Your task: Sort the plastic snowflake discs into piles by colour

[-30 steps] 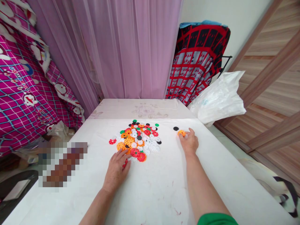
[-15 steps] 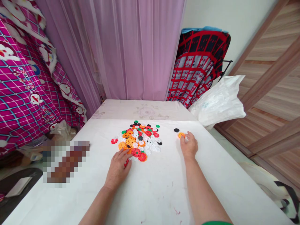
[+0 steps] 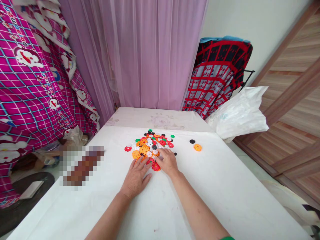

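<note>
A pile of small flower-shaped plastic discs [image 3: 150, 145], in orange, red, white, black and green, lies on a white table [image 3: 225, 186]. My left hand [image 3: 136, 176] lies flat at the pile's near edge, fingers stretched out over a few discs. My right hand [image 3: 168, 160] rests on the pile's near right side, fingers curled down onto the white and red discs; whether it grips one is hidden. Apart to the right lie a single orange disc [image 3: 197, 147] and a black disc [image 3: 192, 141].
A white plastic bag [image 3: 240, 113] sits at the table's right far corner. A red-and-black patterned blanket [image 3: 217, 76] hangs behind it, pink curtains [image 3: 152, 53] at the back, a magenta patterned cloth [image 3: 32, 83] on the left. A blurred patch [image 3: 81, 165] lies on the table's left.
My right hand left the orange disc on the table at the right and moved left onto the pile. My left hand stayed at the pile's near edge. The camera shifted slightly.
</note>
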`<state>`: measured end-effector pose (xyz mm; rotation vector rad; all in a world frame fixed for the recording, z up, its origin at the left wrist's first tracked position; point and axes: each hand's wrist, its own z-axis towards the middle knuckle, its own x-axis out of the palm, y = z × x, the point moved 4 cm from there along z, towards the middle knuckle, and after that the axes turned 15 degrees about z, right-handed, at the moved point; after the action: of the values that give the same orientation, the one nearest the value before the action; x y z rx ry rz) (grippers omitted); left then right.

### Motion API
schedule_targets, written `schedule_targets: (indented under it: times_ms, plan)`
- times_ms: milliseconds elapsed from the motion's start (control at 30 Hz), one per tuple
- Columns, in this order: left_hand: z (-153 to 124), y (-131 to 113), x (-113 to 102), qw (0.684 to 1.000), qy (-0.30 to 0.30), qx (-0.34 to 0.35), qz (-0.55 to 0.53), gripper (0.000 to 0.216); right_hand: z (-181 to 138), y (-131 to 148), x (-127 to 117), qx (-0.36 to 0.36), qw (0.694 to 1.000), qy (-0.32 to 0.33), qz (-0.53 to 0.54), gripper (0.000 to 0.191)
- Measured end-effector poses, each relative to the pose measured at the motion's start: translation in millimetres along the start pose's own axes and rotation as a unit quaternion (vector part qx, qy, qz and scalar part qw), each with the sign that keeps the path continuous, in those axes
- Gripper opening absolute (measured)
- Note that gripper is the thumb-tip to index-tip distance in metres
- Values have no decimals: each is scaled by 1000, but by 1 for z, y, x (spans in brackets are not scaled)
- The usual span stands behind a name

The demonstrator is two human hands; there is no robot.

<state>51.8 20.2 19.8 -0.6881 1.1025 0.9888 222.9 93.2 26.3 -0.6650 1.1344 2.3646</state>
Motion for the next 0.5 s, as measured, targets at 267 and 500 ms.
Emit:
schedule_targets:
  times_ms: [267, 500]
  plan:
    - [2, -2, -4, 999, 25, -5, -22, 38, 5, 0, 9, 104, 995, -2, -2, 56]
    - [2, -2, -9, 999, -5, -21, -48, 32, 6, 5, -15, 114, 992, 9, -60, 67]
